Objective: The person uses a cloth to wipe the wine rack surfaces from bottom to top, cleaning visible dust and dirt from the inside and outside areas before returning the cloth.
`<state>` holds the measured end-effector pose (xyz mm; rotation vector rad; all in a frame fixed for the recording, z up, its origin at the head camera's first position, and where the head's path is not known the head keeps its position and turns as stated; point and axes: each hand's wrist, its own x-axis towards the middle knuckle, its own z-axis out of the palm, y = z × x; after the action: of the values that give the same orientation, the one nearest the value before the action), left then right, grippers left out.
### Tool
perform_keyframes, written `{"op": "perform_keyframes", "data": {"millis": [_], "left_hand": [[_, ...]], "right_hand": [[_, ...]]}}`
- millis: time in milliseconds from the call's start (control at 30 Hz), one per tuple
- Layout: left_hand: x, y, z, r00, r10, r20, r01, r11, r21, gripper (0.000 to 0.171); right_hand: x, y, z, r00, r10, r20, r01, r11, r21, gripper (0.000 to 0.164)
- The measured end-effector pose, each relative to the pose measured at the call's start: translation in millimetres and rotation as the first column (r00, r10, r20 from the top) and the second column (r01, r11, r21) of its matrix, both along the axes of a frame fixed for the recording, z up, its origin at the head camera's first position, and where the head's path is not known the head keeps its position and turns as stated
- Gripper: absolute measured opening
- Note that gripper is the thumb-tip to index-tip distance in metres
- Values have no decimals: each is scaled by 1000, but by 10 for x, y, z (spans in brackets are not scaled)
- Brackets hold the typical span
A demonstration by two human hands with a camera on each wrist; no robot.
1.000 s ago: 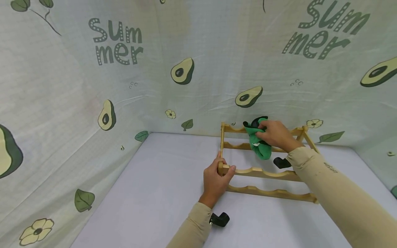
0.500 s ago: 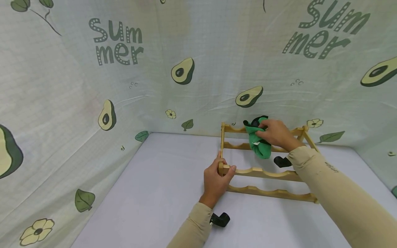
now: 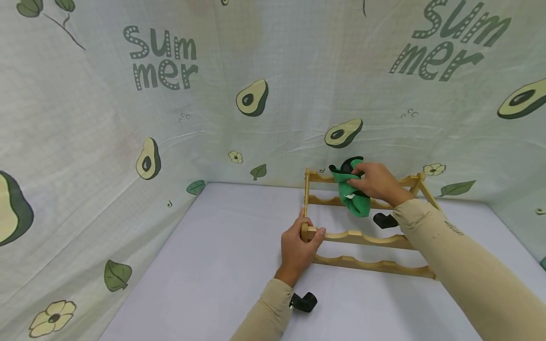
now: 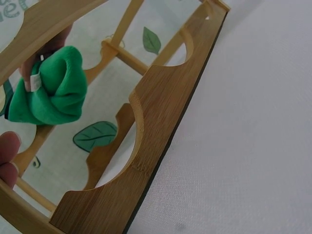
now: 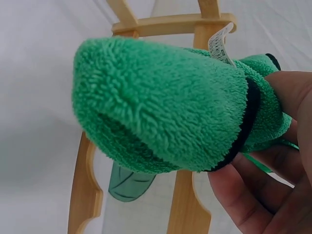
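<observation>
A wooden bottle rack (image 3: 358, 237) with scalloped rails stands on the table. My left hand (image 3: 297, 246) grips its near left corner, thumb lying over the front rail; in the left wrist view only fingertips (image 4: 8, 155) show at the left edge. A bunched green terry cloth (image 3: 357, 201) with black trim is pinched in my right hand (image 3: 378, 182) above the back rails. The right wrist view shows this cloth (image 5: 161, 105) close up, a white label (image 5: 220, 45) sticking out and the thumb and fingers on its folds.
A white-covered table (image 3: 204, 265) spreads left of the rack and in front of it. Behind rises a pale curtain (image 3: 294, 57) printed with avocados and leaves. Black wrist devices (image 3: 304, 302) show beside both sleeves.
My right hand and the green cloth have shifted slightly left and up along the back rail. The left hand and the rack have stayed in place.
</observation>
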<state>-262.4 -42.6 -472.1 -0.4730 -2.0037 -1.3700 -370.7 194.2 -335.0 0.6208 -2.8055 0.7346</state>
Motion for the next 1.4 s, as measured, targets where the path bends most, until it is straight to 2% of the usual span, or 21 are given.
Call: {"op": "perform_keyframes", "data": {"millis": [500,800,933,1133,1400], "left_hand": [[-27,3,10,1000,19,0,-19,1000,-12,26],[-6,11,-3,1000,9,2,-9,1000,-5,23],[-7,9,-18,1000,14,-22,-14,1000,-9,23],[-22,3,-16,999,10,-39,-10,1000,-7,22],[8,6,-14,1000,11,-4,-11,1000,-4,26]], "right_hand": [[-94,-71,-20,1000,-18,9,18,1000,-10,25],[-116,-145,-36,999,23,24,-22,999,-27,21],[-106,-197,-24,998,50,30,-49,999,-17,22],[-94,-254,-11,999,46,25,-46,999,6,22],[-107,-367,-62,997,44,60,-47,998,52,23]]}}
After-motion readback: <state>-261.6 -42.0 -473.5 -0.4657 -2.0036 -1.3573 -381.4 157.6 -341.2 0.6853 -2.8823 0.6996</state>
